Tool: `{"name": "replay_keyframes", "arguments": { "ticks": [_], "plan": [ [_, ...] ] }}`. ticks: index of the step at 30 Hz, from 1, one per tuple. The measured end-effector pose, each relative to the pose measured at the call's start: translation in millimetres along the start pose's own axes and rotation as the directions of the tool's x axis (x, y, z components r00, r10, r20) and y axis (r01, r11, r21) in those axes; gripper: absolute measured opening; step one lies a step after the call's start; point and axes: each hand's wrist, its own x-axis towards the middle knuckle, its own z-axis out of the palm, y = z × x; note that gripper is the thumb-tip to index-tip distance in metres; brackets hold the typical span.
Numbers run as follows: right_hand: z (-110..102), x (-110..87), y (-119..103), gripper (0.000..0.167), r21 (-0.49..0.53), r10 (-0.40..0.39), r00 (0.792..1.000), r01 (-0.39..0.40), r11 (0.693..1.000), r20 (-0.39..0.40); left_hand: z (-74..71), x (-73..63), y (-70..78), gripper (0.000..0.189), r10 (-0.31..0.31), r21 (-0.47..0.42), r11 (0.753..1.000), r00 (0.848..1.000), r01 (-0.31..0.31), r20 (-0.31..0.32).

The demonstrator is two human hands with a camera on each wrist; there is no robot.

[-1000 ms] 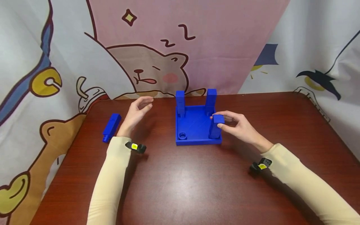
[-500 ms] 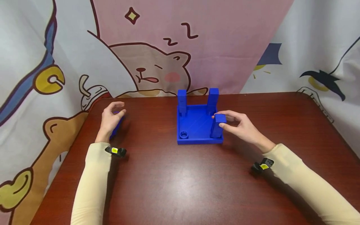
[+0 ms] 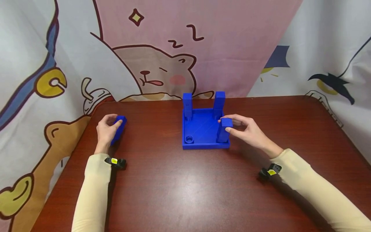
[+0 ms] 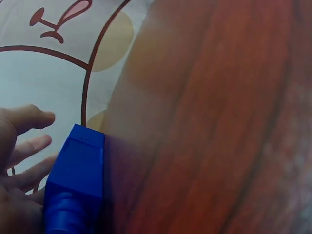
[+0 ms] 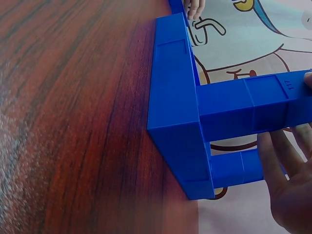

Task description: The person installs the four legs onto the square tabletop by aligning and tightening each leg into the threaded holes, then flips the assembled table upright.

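Observation:
My left hand (image 3: pixel 106 130) is beside a loose blue square post (image 3: pixel 119 129) lying on the table. In the left wrist view the thumb and fingers are spread, with a gap between the thumb tip and the post; its ridged, threaded-looking end (image 4: pixel 66 214) faces the camera. My right hand (image 3: pixel 242 129) holds an upright blue post (image 3: pixel 222 133) between thumb and fingers, at the near right corner of a shallow blue square tray (image 3: pixel 205 146). Two more posts stand in the far left (image 3: pixel 187 104) and far right (image 3: pixel 219 103) corners. A round socket (image 3: pixel 189 139) shows at the near left corner.
The tray and posts stand on a dark reddish-brown wooden table (image 3: pixel 174 187). A cartoon-printed cloth (image 3: pixel 232 48) hangs along the back edge and sides. Each wrist wears a small black camera over a cream sleeve.
My left hand has moved left and down from near the tray to the loose post. My right hand keeps its hold on the near right post.

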Motion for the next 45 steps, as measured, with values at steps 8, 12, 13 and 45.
{"name": "replay_keyframes", "arguments": {
  "ticks": [8,12,13,45],
  "plan": [
    [0.7,-0.4,1.8,0.037,0.012,0.007,1.0,-0.007,1.0,-0.003,0.7,-0.8,-4.7,0.044,-0.047,0.023,0.999,0.999,0.046,0.018],
    [0.5,-1.1,1.6,0.037,0.009,0.008,1.0,-0.008,1.0,-0.001,1.5,-0.7,-4.7,0.041,-0.057,-0.011,0.998,0.998,0.057,0.019],
    [0.4,-1.1,1.7,0.037,0.009,0.009,1.0,-0.009,1.0,-0.001,1.7,-0.5,-4.1,0.041,-0.057,-0.014,0.998,0.998,0.057,0.025],
    [-0.1,-0.8,-0.1,0.037,0.024,0.013,1.0,-0.013,1.0,0.001,32.6,-15.0,56.0,0.044,0.143,-0.556,0.831,0.964,0.007,0.225]
  ]
}}
